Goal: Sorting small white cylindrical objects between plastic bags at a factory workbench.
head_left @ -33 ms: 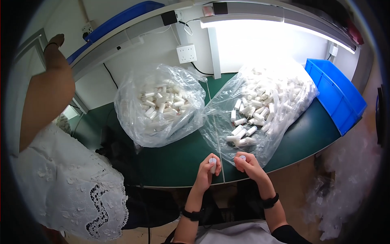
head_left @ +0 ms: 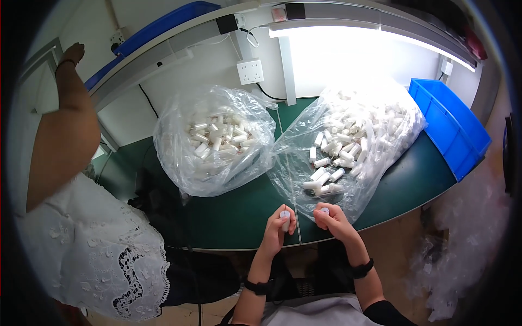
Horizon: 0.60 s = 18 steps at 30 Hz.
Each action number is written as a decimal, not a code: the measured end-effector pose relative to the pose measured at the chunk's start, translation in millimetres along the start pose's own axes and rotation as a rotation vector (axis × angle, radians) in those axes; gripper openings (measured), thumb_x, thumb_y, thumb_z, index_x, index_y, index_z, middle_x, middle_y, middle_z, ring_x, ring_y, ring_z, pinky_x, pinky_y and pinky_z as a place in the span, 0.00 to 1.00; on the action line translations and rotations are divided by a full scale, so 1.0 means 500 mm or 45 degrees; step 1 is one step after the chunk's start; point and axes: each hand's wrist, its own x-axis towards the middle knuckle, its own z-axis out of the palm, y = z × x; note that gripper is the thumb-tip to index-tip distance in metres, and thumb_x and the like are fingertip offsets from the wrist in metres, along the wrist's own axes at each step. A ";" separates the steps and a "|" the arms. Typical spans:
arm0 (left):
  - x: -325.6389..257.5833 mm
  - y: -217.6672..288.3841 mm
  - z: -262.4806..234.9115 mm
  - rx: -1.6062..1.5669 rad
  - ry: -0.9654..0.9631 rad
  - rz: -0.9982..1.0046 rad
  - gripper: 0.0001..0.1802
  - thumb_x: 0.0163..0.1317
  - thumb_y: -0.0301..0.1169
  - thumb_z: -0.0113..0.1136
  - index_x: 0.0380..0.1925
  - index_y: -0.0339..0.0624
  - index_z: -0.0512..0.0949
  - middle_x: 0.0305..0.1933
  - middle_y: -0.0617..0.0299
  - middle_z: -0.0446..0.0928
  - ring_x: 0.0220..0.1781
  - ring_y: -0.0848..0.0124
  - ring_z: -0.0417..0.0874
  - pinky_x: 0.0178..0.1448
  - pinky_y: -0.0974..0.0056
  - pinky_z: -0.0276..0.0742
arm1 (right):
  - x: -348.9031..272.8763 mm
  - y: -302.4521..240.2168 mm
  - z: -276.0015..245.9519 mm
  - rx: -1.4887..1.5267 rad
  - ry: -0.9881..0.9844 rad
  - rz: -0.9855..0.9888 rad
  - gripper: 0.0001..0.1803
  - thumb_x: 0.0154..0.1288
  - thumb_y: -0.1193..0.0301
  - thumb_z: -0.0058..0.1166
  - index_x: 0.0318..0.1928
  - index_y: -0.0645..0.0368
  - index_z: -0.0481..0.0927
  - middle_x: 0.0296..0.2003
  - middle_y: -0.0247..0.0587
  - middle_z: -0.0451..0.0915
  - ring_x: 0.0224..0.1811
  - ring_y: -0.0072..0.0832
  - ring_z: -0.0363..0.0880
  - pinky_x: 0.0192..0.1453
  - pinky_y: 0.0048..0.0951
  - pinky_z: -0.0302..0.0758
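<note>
Above the near edge of the green table, my left hand (head_left: 278, 227) is closed round a small white cylinder (head_left: 285, 217), its pale round end facing up. A thin dark line shows at that end. To its right, my right hand (head_left: 334, 220) is closed on another white cylinder (head_left: 324, 211), of which only the round end shows between the fingers. The two hands are apart. Just beyond my right hand, an open clear plastic bag (head_left: 280, 171) spills many similar white cylinders (head_left: 321, 176) toward me. What kind of part they are, I cannot tell.
A second clear bag (head_left: 182, 176) with white cylinders stands left of the first. A blue bin (head_left: 451, 130) leans at the table's right end. At left, a person in a white lace garment (head_left: 98, 244) reaches up. Clear plastic (head_left: 457, 255) hangs at lower right.
The other person's arm and white garment have shifted slightly left. My two hands and the bags look the same.
</note>
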 end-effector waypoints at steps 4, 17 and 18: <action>0.001 0.000 0.002 0.005 0.009 0.012 0.16 0.57 0.41 0.43 0.32 0.36 0.66 0.22 0.62 0.65 0.25 0.75 0.65 0.33 0.72 0.61 | 0.001 0.003 -0.005 0.029 -0.037 0.011 0.13 0.69 0.67 0.44 0.26 0.59 0.68 0.17 0.26 0.63 0.19 0.13 0.58 0.22 0.16 0.55; 0.006 0.006 0.014 0.110 0.167 -0.020 0.21 0.62 0.31 0.44 0.53 0.32 0.65 0.33 0.61 0.70 0.37 0.74 0.72 0.47 0.70 0.68 | 0.018 0.011 -0.002 0.383 0.025 -0.080 0.21 0.67 0.71 0.37 0.59 0.62 0.58 0.36 0.42 0.73 0.33 0.24 0.73 0.37 0.22 0.72; 0.004 0.007 0.014 0.115 0.167 -0.016 0.21 0.62 0.31 0.44 0.53 0.32 0.65 0.33 0.61 0.70 0.37 0.74 0.72 0.47 0.70 0.68 | 0.017 0.009 -0.001 0.386 0.022 -0.085 0.21 0.67 0.71 0.37 0.59 0.62 0.58 0.36 0.42 0.73 0.33 0.24 0.73 0.37 0.22 0.72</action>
